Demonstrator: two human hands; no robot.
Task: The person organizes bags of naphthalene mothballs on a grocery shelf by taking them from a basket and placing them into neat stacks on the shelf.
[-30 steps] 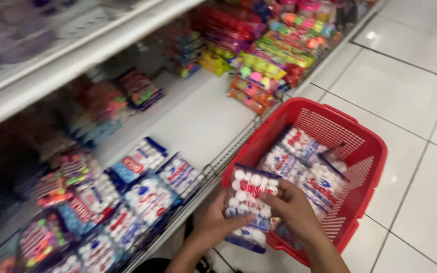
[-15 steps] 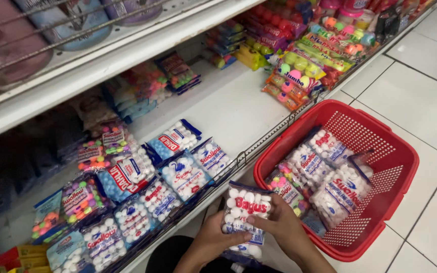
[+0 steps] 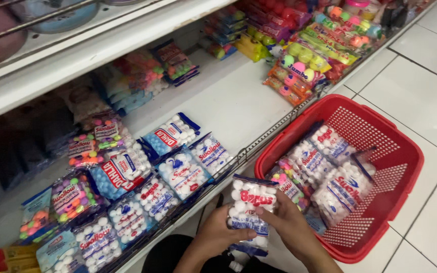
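Both my hands hold one clear packet of white balls with a blue top edge, low in the middle of the view. My left hand grips its lower left side and my right hand grips its right side. The packet hangs in front of the bottom shelf, just left of a red plastic basket on the floor. Several similar packets lie inside the basket. More packets of white balls lie in rows on the shelf to the left.
Packets of coloured balls sit at the shelf's left end. Bright packaged goods fill the shelf's far right. A white upper shelf overhangs. White floor tiles lie around the basket.
The view has shifted slightly, so shelf and basket sit a little differently in frame. My hands still hold the packet, now a bit lower and nearer the shelf's front edge.
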